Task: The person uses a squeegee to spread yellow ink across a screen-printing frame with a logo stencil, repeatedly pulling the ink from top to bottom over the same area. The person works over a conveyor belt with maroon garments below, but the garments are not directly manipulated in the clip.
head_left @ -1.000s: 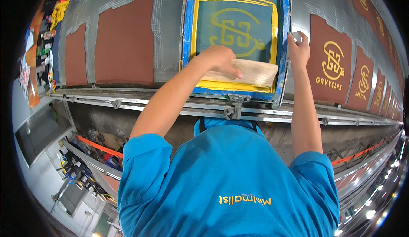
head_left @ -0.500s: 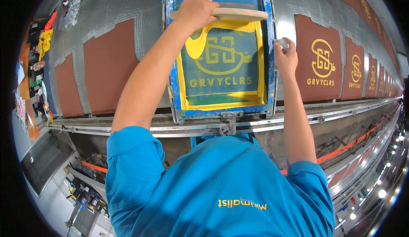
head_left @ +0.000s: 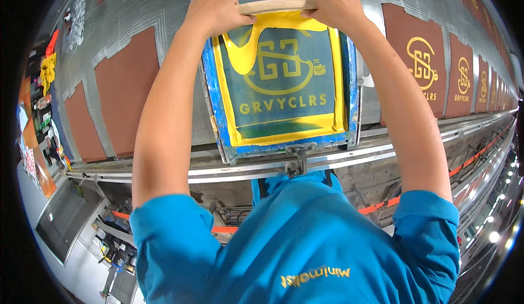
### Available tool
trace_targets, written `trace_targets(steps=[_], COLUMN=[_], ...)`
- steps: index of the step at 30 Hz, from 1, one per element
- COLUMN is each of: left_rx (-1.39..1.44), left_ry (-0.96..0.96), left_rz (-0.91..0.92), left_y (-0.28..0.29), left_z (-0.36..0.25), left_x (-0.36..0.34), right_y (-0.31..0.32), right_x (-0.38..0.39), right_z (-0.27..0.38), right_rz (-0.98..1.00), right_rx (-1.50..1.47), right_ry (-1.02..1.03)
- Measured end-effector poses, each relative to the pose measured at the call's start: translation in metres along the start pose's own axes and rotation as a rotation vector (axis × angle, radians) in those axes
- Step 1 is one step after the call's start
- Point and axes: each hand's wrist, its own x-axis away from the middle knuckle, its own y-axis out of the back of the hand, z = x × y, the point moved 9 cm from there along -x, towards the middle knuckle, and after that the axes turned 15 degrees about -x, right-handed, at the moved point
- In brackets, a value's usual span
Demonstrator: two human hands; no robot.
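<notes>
Both hands grip a wooden squeegee across the far part of a blue-framed printing screen. My left hand is closed round its left end, and my right hand round its right end. Yellow ink lies in a thick band under the squeegee, with a lobe hanging toward me on the left. More of it runs along the screen's inner edges. A design with lettering shows through the green mesh. The squeegee's lower edge is hidden by ink.
Brown fabric pieces lie flat on the long grey table: a plain one at left and printed ones at right, bearing yellow designs. A metal rail with a clamp runs along the table's near edge.
My right hand has left the screen's right side handle and taken hold of the squeegee's right end. My left hand has shifted to the squeegee's left end.
</notes>
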Motion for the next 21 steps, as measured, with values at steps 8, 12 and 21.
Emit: trace_targets(steps=[8, 12, 21], left_rx=[0.115, 0.114, 0.262], left_ry=[0.140, 0.146, 0.126], left_rz=[0.064, 0.153, 0.065], left_y=[-0.012, -0.020, -0.041], left_z=[-0.009, -0.051, -0.139], left_x=[0.036, 0.099, 0.263], right_y=[-0.022, -0.033, -0.057], right_x=[0.021, 0.101, 0.284], right_z=[0.004, 0.015, 0.054], right_rz=[-0.091, -0.067, -0.208], right_rx=[0.023, -0.036, -0.211], right_ry=[0.074, 0.051, 0.207])
